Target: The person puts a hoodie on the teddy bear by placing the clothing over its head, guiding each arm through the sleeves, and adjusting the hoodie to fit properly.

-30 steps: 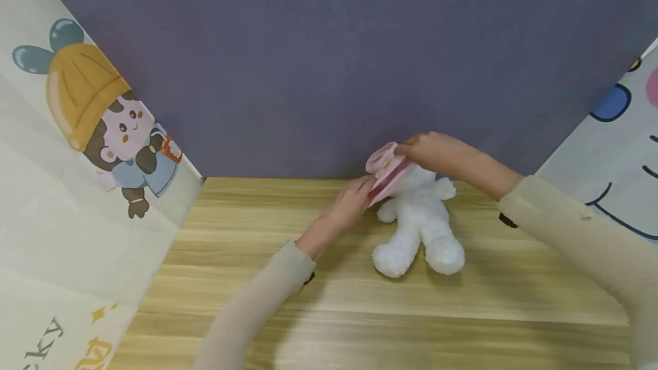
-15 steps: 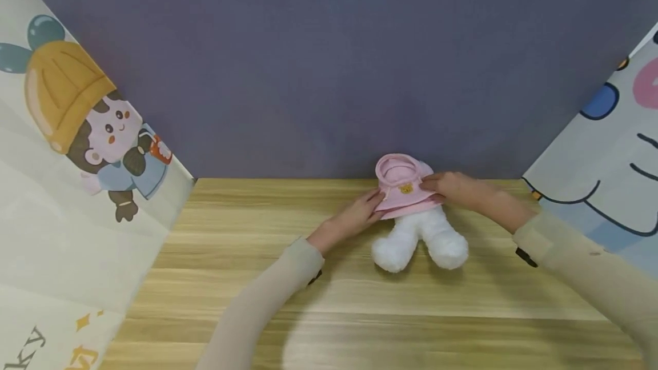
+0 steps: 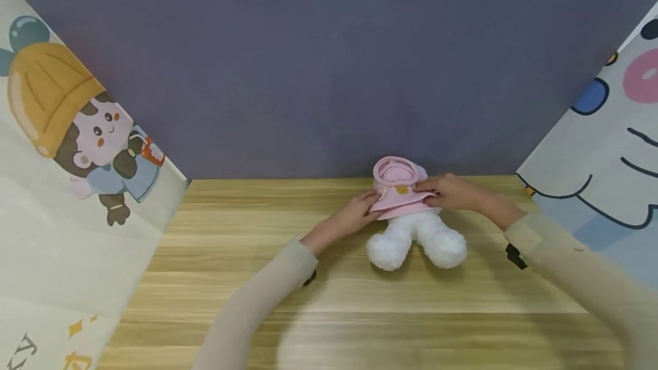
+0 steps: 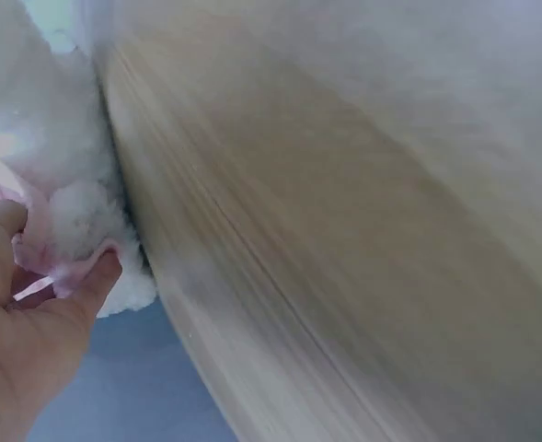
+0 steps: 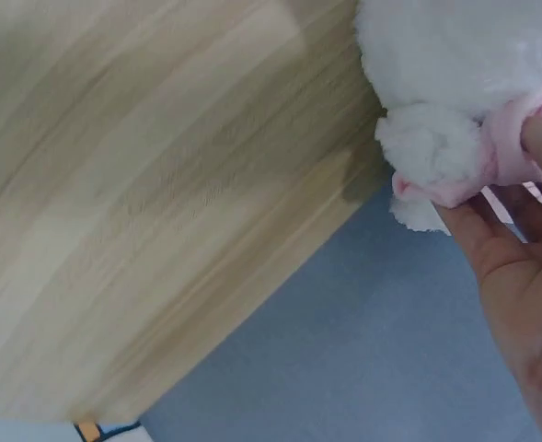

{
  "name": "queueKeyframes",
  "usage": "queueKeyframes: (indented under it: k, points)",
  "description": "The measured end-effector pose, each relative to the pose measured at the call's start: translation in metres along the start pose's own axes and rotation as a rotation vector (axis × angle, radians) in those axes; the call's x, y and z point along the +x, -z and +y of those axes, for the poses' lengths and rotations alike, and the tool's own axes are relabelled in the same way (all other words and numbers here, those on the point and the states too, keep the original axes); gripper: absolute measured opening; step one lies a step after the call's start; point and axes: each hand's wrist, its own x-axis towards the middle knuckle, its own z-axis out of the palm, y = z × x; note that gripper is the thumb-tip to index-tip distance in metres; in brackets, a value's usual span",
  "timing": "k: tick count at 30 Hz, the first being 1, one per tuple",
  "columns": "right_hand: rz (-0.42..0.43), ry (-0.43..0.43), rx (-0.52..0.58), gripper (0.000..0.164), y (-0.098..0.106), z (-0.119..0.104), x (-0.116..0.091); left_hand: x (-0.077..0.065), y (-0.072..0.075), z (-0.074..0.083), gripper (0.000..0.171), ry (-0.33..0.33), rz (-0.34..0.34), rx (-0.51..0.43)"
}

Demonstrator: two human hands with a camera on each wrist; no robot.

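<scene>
A white plush toy (image 3: 416, 236) lies on its back at the far edge of the table, legs toward me. Over its upper body is a small pink doll hoodie (image 3: 396, 196) with a yellow bear patch, covering the torso. At the garment's left side my left hand (image 3: 354, 213) pinches the fabric; the left wrist view shows thumb and fingers on the pink cloth (image 4: 36, 230) beside white fur. My right hand (image 3: 454, 192) pinches the opposite side, and in the right wrist view a fluffy paw (image 5: 427, 143) pokes out by the pink edge. The toy's head is mostly hidden.
The wood-grain table (image 3: 308, 324) ends at a dark grey-blue upright panel (image 3: 329, 73) just behind the toy. Cartoon-printed white panels, one on the left (image 3: 51, 233) and one on the right (image 3: 581, 159), flank the table.
The pink hoodie was held tilted up over the toy's head. Both hands have brought it down over the torso, bear patch facing up. The head view has shifted slightly.
</scene>
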Motion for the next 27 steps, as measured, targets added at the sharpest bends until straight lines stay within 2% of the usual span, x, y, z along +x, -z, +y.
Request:
queueKeyframes:
  k: [8,11,15,20,27]
  points:
    - [0.019,0.049,0.069,0.037,-0.022,-0.018,0.010,-0.040,0.020,-0.008,0.055,-0.017,0.012,-0.028]
    - [0.024,0.031,0.115,0.038,-0.029,-0.028,0.015,-0.055,0.029,-0.009,0.057,-0.013,0.015,-0.035]
    - [0.031,0.024,0.132,0.039,-0.039,-0.044,0.027,-0.077,0.041,-0.013,0.059,0.021,-0.002,-0.012]
    - [0.071,0.061,0.174,0.039,-0.053,-0.063,0.042,-0.104,0.054,-0.018,0.058,0.060,0.002,0.000]
    - [0.117,0.086,0.232,0.041,-0.068,-0.086,0.051,-0.133,0.068,-0.014,0.057,0.084,0.015,-0.009]
